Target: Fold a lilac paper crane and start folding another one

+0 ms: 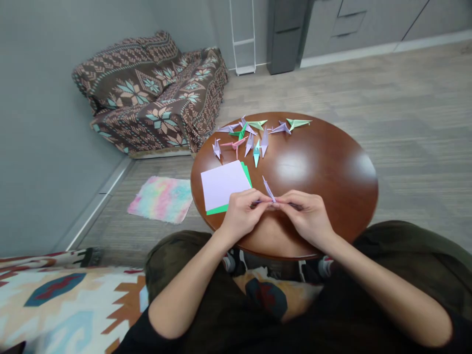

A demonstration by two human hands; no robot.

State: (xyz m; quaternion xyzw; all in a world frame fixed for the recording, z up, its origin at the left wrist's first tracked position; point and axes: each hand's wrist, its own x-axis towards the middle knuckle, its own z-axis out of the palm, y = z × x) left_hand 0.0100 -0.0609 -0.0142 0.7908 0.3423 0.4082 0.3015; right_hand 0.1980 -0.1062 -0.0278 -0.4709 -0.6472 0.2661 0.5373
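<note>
The left hand (243, 211) and the right hand (308, 216) are both pinched on a lilac folded paper (269, 189), over the near part of the shiny brown counter (332, 167). Uneven pulling could tear it or spoil a crease. The paper stack (224, 184) lies just beside the left hand; beyond the counter, a patterned sofa (155, 93) stands on the greyish floor (350, 83).

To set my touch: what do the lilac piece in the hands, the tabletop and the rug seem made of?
Lilac piece: apparently matte paper, being thin and crisply pointed. Tabletop: probably varnished wood, brown with glossy reflections. Rug: likely plush, its edges fuzzy.
</note>
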